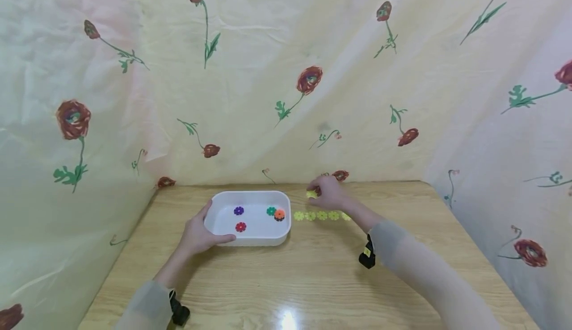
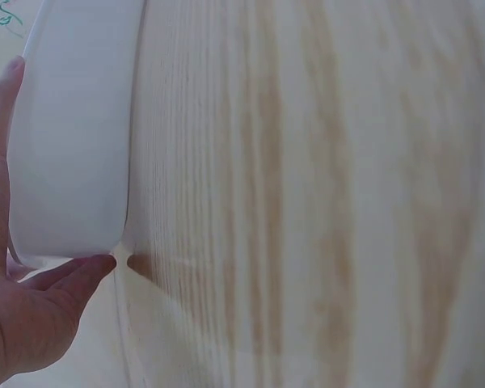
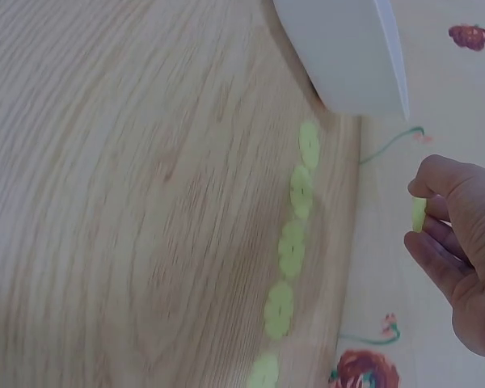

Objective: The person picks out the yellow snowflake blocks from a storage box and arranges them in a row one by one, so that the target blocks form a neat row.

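Observation:
My left hand [image 1: 196, 231] grips the left end of a white plastic tray [image 1: 250, 242], thumb along the front rim and fingers round the left side. Inside the tray lie several flower-shaped plastic discs: a purple disc [image 1: 239, 211], a red disc [image 1: 241, 227], a green disc [image 1: 271, 211], and an orange disc [image 1: 279, 214] overlapping a dark one. Between thumb and fingertips, my right hand [image 1: 329, 193] pinches a yellow flower disc [image 3: 419, 214], raised above the table. Below that hand, a row of yellow discs [image 1: 322, 215] runs rightward from the tray; my forearm partly covers its right end.
Everything stands on a light wood-grain table [image 1: 286, 280]. A pale cloth curtain [image 1: 250, 97] printed with red flowers hangs behind the table and along both sides. Black camera straps sit on both wrists.

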Available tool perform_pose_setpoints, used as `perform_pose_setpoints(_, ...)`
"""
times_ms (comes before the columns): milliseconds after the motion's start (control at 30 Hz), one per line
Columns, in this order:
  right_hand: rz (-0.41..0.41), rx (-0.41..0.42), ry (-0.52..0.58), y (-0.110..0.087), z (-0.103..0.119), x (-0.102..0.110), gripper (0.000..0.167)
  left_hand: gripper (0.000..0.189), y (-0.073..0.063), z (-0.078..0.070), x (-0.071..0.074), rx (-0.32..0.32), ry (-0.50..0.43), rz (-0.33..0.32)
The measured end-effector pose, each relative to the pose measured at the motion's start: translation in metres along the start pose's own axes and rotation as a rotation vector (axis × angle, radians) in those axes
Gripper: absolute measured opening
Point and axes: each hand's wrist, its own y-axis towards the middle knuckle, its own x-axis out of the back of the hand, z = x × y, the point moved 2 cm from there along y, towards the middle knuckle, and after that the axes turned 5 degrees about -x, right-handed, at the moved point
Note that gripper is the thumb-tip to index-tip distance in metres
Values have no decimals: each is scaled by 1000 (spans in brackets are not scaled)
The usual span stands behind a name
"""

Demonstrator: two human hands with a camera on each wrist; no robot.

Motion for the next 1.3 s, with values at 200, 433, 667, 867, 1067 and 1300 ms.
perform_pose_setpoints(200, -37, -14, 6, -9, -24, 7, 25, 137, 0, -1, 0, 0, -10, -1)
perform_pose_setpoints(433, 26, -118, 36, -27, -44, 14, 28, 137, -2, 0, -1, -10, -21, -11)
perform_pose_setpoints(667, 10, -159, 24, -38, -56, 19, 29, 138, -2, 2, -2, -2, -24, -12)
perform_pose_setpoints(867, -9, -143, 14, -48, -66, 23, 29, 137, -1, 1, -1, -2, -29, -14)
perform_pose_setpoints(1067, 1, -174, 24, -59, -82, 24, 26, 138, -2, 1, -2, 2, -16, 1)
perform_pose_setpoints(1300, -27, -190, 8, -66, -93, 31, 26, 138, -1, -1, -1, 0, -17, -12)
